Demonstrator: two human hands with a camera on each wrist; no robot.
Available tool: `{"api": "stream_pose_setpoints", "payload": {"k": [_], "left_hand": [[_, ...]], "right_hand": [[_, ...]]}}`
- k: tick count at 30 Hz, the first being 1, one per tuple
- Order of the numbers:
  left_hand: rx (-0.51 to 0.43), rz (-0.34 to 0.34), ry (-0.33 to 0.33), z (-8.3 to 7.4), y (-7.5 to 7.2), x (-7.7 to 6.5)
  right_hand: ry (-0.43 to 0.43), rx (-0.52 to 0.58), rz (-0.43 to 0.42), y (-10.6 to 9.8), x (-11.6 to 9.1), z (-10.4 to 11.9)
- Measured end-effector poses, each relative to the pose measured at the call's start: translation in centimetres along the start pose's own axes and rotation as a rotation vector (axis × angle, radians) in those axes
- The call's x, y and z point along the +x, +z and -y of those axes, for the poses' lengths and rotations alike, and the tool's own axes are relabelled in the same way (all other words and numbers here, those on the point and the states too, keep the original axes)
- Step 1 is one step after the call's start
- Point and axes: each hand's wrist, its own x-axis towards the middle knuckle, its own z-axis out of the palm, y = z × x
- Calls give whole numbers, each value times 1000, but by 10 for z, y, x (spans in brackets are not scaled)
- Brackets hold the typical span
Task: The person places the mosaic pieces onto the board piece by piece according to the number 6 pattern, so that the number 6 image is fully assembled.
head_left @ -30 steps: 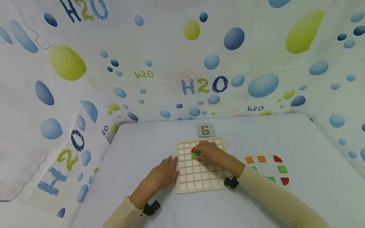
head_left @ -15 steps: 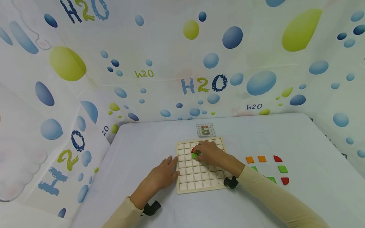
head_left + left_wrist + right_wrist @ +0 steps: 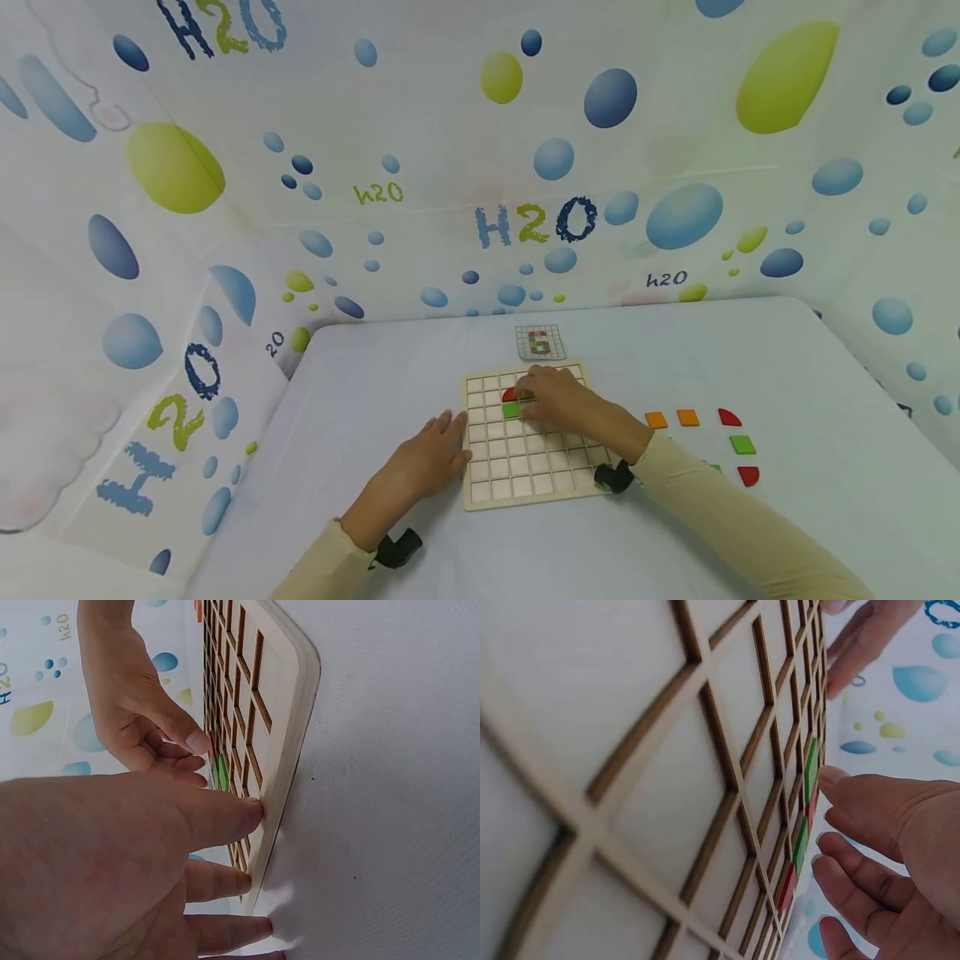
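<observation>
A pale wooden grid board [image 3: 501,468] lies on the white-covered table. Straight fingers of my left hand [image 3: 429,454] rest at the board's left edge; the left wrist view shows these fingertips touching its rim. My right hand [image 3: 558,400] is over the upper part of the board, its fingers loosely bent. Its thumb and fingers stand apart in the right wrist view, with nothing between them, the thumb tip right beside the inset tiles. Set in the grid are a red rounded tile [image 3: 509,395], a green square tile [image 3: 511,410], and more red and green ones partly hidden by the hand.
Behind the board lies a small pattern card [image 3: 539,342] with a coloured grid. Right of the board are two orange square tiles [image 3: 687,417], red quarter-round tiles [image 3: 729,417] and a green square tile [image 3: 742,444]. The right forearm partly covers another green tile [image 3: 714,467].
My right hand has shifted slightly right and back, uncovering more of the red and green tiles on the board. The right sleeve now covers more of the loose green tiles. The left hand stays put.
</observation>
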Motion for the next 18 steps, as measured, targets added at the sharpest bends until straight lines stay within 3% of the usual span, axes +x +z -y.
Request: {"api": "stream_pose_setpoints", "payload": {"k": [12, 18], "left_hand": [[-7, -10, -6, -3, -1, 1], [-6, -14, -7, -6, -3, 0]], "right_hand": [[-40, -1, -4, -29, -15, -20], [2, 11, -12, -45, -28, -34]]}}
